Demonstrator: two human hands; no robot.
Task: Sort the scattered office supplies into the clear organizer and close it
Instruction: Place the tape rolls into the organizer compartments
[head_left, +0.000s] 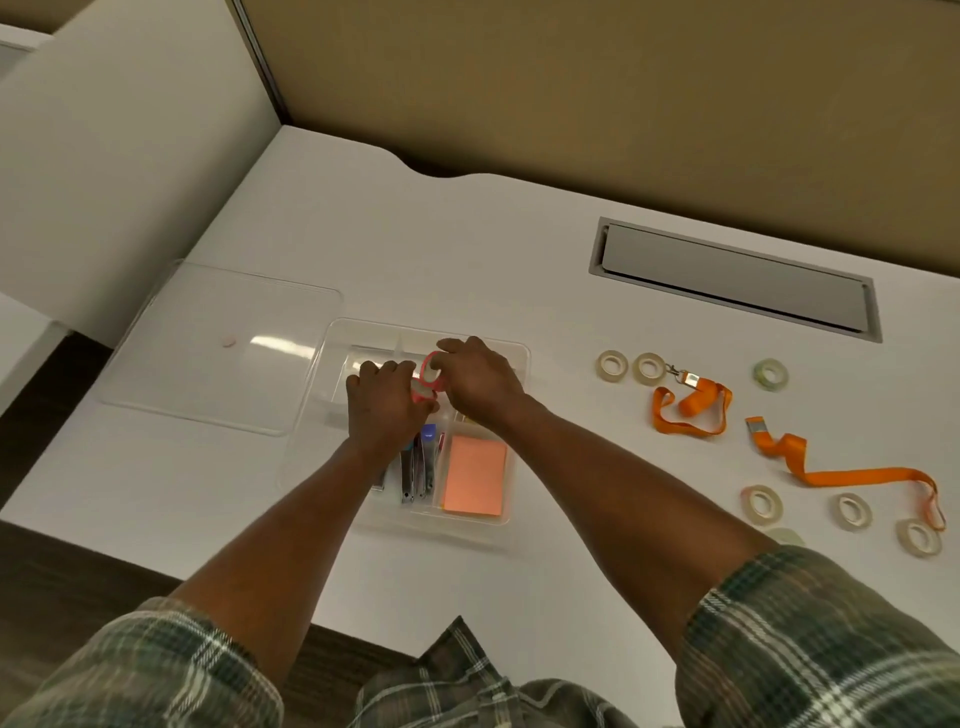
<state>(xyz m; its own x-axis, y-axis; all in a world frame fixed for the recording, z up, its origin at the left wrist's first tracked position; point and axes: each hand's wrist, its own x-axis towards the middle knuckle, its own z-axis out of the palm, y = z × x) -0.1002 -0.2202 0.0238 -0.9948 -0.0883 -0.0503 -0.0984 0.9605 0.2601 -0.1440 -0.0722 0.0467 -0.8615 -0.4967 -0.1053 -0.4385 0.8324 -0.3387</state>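
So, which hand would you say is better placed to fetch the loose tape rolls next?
Probably the right hand: the loose tape rolls lie right of the organizer, on its side; the left hand would have to reach across it. Both hold pink rolls now.

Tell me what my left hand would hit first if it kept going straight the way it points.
Probably the clear organizer's far wall: the left hand points away over the far compartments, beside the pink tape roll in the right hand. Its height is unclear.

it was an office cubicle: white desk (467, 249), tan partition panel (571, 88), a cable hatch (732, 280) in the desktop.
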